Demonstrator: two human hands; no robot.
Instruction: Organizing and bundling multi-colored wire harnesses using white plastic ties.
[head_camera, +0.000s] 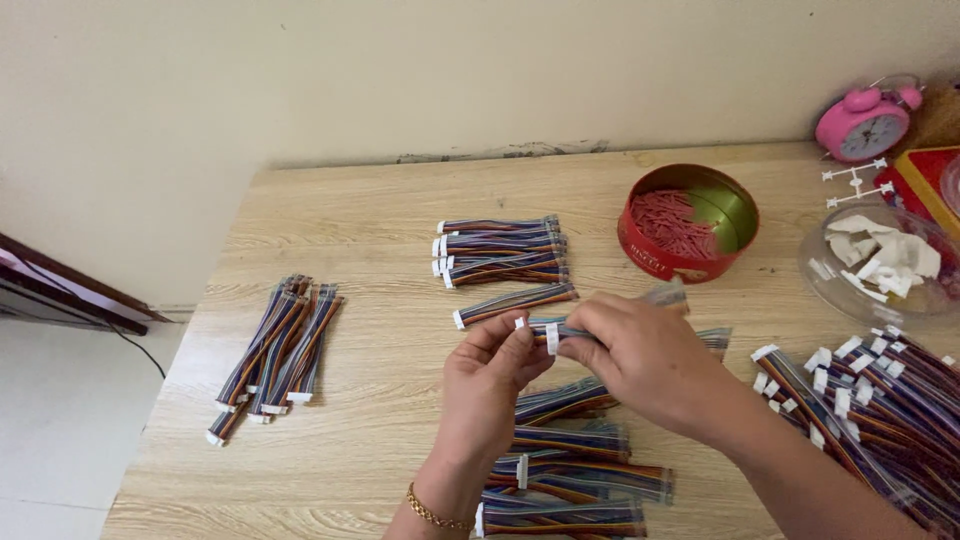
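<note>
While both hands pinch same wire bundle (548, 331) above table (380, 400), just left of red tin (688, 222): left hand (487, 385) grips white connector end, right hand (640, 355) clenches body. Risk: connector slipping loose, bundle dropping onto piles below tin.

A single head-worn camera looks steeply down and forward, close over the hands (570, 365), across the wooden surface (380, 200) toward a cream wall (400, 70).

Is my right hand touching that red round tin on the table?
Apart. The head view shows the right hand holding a multicoloured wire bundle together with the left hand, with bare table between it and the red round tin.
</note>
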